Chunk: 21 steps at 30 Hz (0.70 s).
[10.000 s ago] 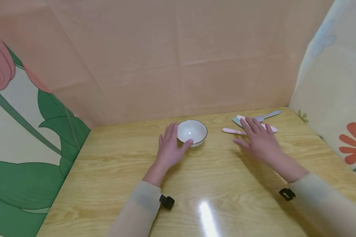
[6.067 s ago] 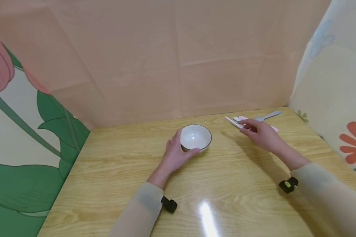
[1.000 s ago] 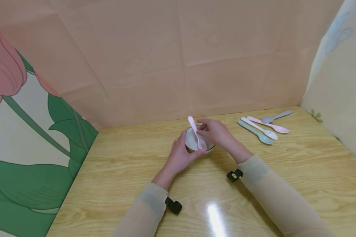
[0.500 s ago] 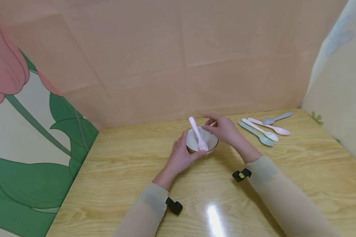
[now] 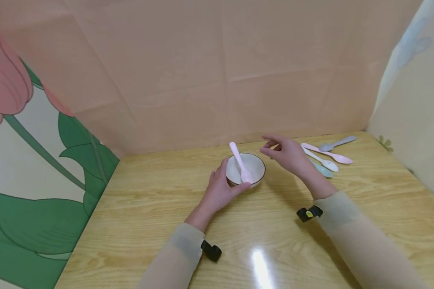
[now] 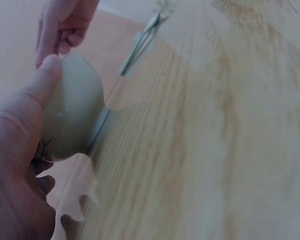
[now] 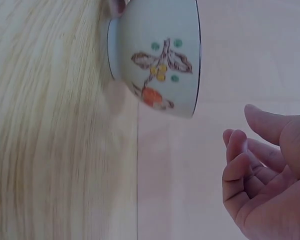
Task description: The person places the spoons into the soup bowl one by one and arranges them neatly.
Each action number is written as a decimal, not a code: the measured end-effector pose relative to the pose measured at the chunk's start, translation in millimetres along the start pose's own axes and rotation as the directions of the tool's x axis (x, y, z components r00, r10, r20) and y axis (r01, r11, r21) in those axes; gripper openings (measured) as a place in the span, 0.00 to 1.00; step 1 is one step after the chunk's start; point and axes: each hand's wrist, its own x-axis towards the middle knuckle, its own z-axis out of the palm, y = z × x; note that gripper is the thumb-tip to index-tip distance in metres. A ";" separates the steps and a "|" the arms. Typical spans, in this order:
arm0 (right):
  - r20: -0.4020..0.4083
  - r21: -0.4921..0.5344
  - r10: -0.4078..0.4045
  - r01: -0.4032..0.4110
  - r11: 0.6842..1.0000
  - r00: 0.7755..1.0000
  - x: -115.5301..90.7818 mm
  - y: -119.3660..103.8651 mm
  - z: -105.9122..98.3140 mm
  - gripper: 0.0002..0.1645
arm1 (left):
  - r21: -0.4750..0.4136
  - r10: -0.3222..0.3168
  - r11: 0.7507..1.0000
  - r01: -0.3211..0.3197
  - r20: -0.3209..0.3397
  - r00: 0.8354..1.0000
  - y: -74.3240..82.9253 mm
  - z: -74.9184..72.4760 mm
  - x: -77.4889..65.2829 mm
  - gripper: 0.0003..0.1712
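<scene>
A white bowl [image 5: 256, 163] with a dark rim stands on the table. In the right wrist view, the bowl [image 7: 160, 60] shows a painted flower and leaves on its outside. My left hand [image 5: 218, 190] grips its near left side, thumb at the rim and fingers round the wall. Inside leans a pink spoon [image 5: 240, 162], its handle sticking up over the far rim. To the right of the bowl, my right hand [image 5: 289, 156] hovers above the table, apart from it. Its fingers are loosely curled with nothing between them, as the right wrist view confirms.
Right of my right hand lie a white spoon [image 5: 327, 163], a green-blue spoon [image 5: 323, 171] partly covered by that hand, another pink spoon [image 5: 338, 157] and a grey-purple utensil [image 5: 338, 143]. A pink cloth backdrop [image 5: 166, 80] hangs behind the wooden table [image 5: 148, 224].
Earlier my right hand carried the pink spoon from the utensils to the bowl. Over the last second it has let go and moved right, while my left hand stays on the bowl.
</scene>
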 end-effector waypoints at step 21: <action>-0.015 0.000 0.080 -0.080 0.997 0.997 -7.4 48.0 -50.9 0.42 | -0.027 -0.012 1.000 0.012 0.003 1.000 0.8 -0.9 -1.2 0.63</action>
